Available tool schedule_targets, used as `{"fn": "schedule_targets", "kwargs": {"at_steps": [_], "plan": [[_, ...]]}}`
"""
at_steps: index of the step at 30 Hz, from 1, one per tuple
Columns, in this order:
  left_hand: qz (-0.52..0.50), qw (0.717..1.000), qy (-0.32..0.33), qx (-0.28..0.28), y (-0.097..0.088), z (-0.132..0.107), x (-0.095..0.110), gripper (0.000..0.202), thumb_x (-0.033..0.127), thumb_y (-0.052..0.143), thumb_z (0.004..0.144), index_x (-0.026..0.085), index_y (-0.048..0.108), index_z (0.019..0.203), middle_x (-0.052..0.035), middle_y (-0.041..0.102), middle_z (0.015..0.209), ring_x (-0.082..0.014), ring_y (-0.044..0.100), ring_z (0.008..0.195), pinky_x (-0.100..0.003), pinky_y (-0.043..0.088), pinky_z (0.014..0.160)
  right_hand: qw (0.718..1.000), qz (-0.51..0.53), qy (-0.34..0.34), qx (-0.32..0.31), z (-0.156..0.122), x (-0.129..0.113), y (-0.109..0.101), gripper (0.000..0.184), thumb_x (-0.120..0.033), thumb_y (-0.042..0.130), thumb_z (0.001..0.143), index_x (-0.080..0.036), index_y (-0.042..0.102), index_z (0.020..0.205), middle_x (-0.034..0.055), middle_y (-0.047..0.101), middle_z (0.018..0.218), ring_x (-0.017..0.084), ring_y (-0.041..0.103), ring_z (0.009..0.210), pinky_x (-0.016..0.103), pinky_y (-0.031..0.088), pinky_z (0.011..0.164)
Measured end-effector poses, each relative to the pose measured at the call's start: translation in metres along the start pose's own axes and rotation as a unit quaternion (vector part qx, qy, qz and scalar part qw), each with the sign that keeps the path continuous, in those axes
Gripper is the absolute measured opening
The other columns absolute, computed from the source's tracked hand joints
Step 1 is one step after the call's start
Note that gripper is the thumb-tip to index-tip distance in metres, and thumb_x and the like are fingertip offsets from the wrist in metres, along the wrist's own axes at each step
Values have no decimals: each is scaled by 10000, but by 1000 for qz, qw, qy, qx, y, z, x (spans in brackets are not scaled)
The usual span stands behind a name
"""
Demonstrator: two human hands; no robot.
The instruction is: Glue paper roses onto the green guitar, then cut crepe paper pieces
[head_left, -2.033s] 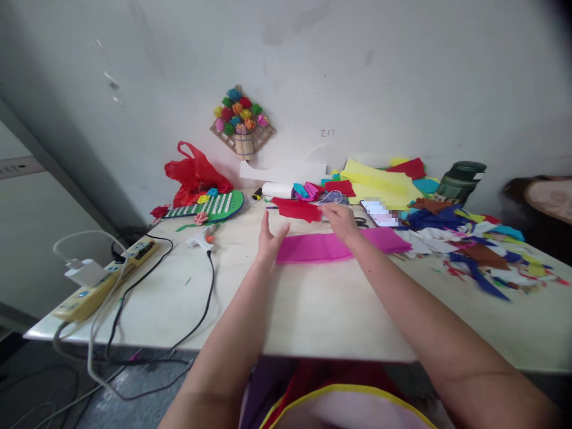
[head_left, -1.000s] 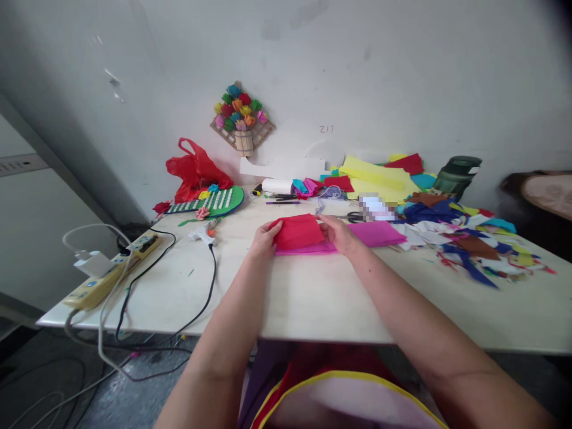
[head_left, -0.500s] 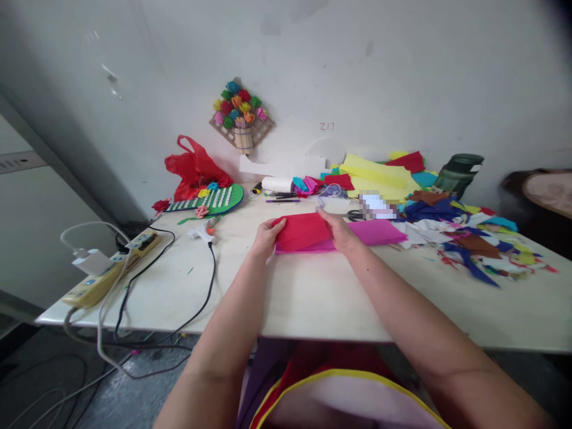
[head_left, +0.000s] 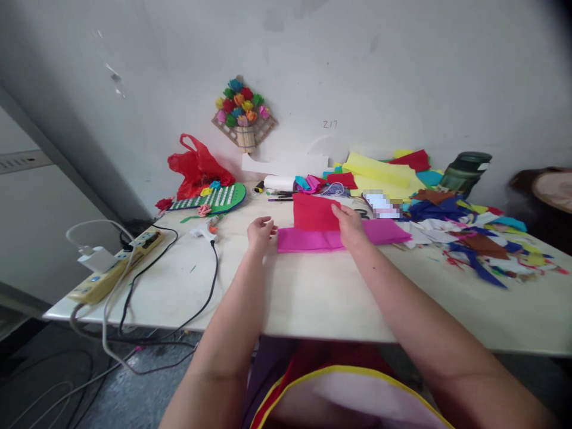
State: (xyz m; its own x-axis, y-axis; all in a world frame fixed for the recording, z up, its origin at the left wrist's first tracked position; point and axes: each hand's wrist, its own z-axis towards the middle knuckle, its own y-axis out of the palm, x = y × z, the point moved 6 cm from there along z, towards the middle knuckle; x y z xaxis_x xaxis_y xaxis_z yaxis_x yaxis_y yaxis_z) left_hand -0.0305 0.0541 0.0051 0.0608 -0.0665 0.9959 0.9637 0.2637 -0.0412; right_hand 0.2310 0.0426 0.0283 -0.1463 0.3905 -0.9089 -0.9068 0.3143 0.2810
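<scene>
My right hand [head_left: 351, 225] pinches the right edge of a red sheet of craft paper [head_left: 315, 211], which stands tilted up. Below and partly behind that hand lies a long folded strip of magenta paper [head_left: 308, 240], flat on the table. My left hand [head_left: 262, 233] is off the paper, just left of the strip's end, its fingers loosely curved and apart with nothing in them. Behind my right hand the handles of black scissors [head_left: 361, 213] show in part.
A white glue gun [head_left: 205, 231] with a black cord rests at the left, near a power strip [head_left: 116, 268]. Paper scraps [head_left: 482, 247] cover the right side, beside a phone [head_left: 382, 204] and a dark green bottle [head_left: 467, 173]. A green craft board [head_left: 223, 199] stands back left.
My left hand has let go of the red paper and moved slightly left. The red sheet is now raised and held by my right hand alone, uncovering more of the magenta strip.
</scene>
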Motion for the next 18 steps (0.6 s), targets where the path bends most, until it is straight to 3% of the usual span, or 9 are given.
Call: {"fn": "schedule_targets", "kwargs": {"at_steps": [3,6,11,15,18], "plan": [[211,973,76,59,-13,2,8,279,375,730,559,204,633,757,-112,649,828,-319,482,1069,-382,362,850,999,23,-2,28,4,4,-9,255,-411,670,610,-178,613,699,-5,635,690,156,574,761,271,454,703],[313,940,128,49,-11,1,11,369,480,755,495,216,630,720,-145,619,1012,-361,319,1192,-434,226,983,999,13,-10,36,6,8,-12,275,-422,630,652,-168,625,758,20,656,758,167,587,809,276,465,718],[313,943,104,45,-5,-3,4,441,574,708,514,192,616,714,-185,552,1099,-413,221,1225,-478,105,1011,999,-1,-16,46,3,15,-11,313,-440,596,676,-179,622,846,30,670,843,168,599,861,275,474,737],[302,947,89,59,3,-5,-1,383,537,697,556,182,569,623,-204,568,1009,-420,226,1225,-481,137,990,998,18,17,62,-1,29,-7,298,-439,582,676,-190,609,838,29,671,876,153,600,860,259,474,741],[227,970,74,52,9,-2,-5,356,416,751,523,200,469,495,-184,587,847,-409,235,1228,-463,204,951,995,39,72,58,-4,44,-4,312,-450,582,663,-205,582,856,33,670,868,161,611,820,269,486,690]]}}
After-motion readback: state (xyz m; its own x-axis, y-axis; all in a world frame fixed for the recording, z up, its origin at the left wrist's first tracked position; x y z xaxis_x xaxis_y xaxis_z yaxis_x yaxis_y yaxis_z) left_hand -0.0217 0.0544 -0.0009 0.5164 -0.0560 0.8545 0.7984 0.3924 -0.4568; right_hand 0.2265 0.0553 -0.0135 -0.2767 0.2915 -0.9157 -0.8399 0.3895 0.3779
